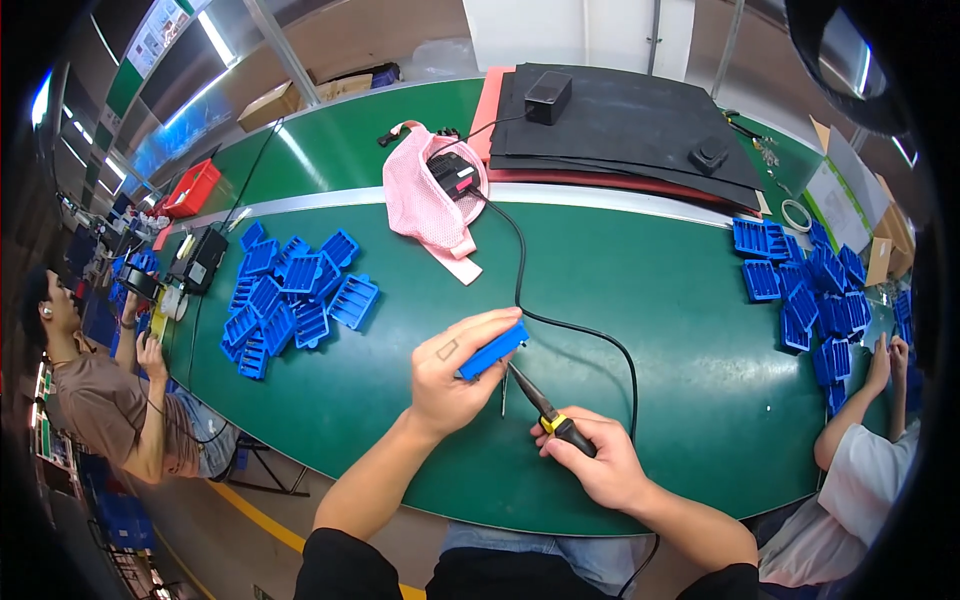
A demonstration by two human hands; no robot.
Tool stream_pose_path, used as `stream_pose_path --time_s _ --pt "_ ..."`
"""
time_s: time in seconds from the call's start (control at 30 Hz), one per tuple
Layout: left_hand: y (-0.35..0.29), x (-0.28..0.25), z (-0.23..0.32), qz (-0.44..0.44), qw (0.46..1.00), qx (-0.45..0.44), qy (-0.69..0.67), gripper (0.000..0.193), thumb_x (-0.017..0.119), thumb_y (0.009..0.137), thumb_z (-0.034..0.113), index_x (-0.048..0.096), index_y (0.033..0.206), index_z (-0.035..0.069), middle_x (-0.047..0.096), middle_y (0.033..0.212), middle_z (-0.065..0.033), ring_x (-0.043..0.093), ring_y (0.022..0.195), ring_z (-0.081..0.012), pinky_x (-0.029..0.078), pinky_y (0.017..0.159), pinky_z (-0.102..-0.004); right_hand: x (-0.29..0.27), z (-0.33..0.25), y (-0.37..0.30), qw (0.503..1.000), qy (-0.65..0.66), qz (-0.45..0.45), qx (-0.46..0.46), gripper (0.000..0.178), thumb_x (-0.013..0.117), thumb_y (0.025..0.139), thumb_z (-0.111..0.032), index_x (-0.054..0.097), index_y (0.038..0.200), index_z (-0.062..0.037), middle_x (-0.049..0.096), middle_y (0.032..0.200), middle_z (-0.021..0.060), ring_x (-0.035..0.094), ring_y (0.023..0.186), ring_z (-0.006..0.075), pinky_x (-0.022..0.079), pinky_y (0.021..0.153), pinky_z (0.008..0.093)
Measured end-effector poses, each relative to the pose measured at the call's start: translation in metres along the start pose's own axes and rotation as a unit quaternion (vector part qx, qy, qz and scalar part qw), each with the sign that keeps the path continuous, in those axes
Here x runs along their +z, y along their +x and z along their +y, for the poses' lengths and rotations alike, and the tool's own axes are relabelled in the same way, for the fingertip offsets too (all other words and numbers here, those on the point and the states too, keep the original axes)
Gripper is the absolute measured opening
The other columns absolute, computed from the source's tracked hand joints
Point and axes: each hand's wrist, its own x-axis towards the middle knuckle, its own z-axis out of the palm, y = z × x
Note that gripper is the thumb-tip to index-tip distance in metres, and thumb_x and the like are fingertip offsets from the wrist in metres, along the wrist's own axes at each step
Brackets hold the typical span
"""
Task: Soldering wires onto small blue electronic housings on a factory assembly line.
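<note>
My left hand (455, 375) is closed around a small blue plastic part (492, 352), tilted above the near middle of the green table. In my right hand (600, 460) are needle-nose pliers (540, 400) with dark jaws and black-and-yellow grips. Their tip points up and left, close to the underside of the blue part; whether it touches cannot be made out. A thin, light strip (504, 395) shows just below the part. My left fingers and palm cover much of the blue piece.
Blue slotted trays lie piled at left (300, 290) and right (815, 290). Behind my hands, a black cable (610, 340) runs from a pink bag (425, 200). Black sheets (620, 130) are stacked at the back. One person (110, 400) sits left, another (860, 480) right.
</note>
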Motion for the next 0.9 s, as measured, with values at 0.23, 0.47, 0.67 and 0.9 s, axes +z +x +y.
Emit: stream_pose_path --time_s 0.23,0.47,0.67,0.9 --pt "-0.002 0.005 -0.002 -0.013 1.0 0.01 -0.001 0.043 0.07 0.068 -0.014 0.071 0.109 0.0 0.074 0.113 -0.0169 0.073 0.102 -0.0319 0.06 0.084 -0.0356 -0.001 0.0 -0.002 1.0 -0.011 -0.001 -0.016 0.013 0.063 0.094 -0.006 0.068 0.1 0.0055 0.066 0.103 0.0105 0.065 0.09 0.0162 0.052 0.082 0.0297" --pt "-0.003 0.005 0.0 -0.01 1.0 0.002 0.009 0.043 0.071 0.069 -0.014 0.071 0.11 -0.001 0.074 0.114 -0.0181 0.074 0.1 -0.0318 0.06 0.083 -0.0352 0.007 0.003 -0.001 0.999 0.006 0.023 -0.045 0.017 0.065 0.095 -0.011 0.063 0.086 0.0036 0.057 0.087 0.0092 0.054 0.073 0.0176 0.044 0.068 0.0315" --pt "-0.006 0.007 0.005 0.0 0.999 -0.042 -0.014 0.042 0.07 0.071 -0.016 0.071 0.111 -0.002 0.074 0.114 -0.0183 0.075 0.098 -0.0301 0.061 0.081 -0.0341 0.013 -0.001 -0.006 0.999 0.008 0.029 -0.027 0.02 0.063 0.097 -0.01 0.059 0.083 0.0037 0.054 0.083 0.0088 0.052 0.07 0.0176 0.042 0.065 0.032" --pt "0.001 0.0 -0.001 -0.007 1.0 -0.023 0.008 0.032 0.077 0.076 -0.007 0.072 0.107 -0.002 0.075 0.11 -0.0179 0.075 0.097 -0.0278 0.059 0.085 -0.0334 0.008 -0.001 -0.002 0.999 -0.02 0.019 -0.039 0.017 0.064 0.096 -0.011 0.065 0.091 0.0046 0.062 0.091 0.0099 0.059 0.077 0.0174 0.047 0.071 0.0304"
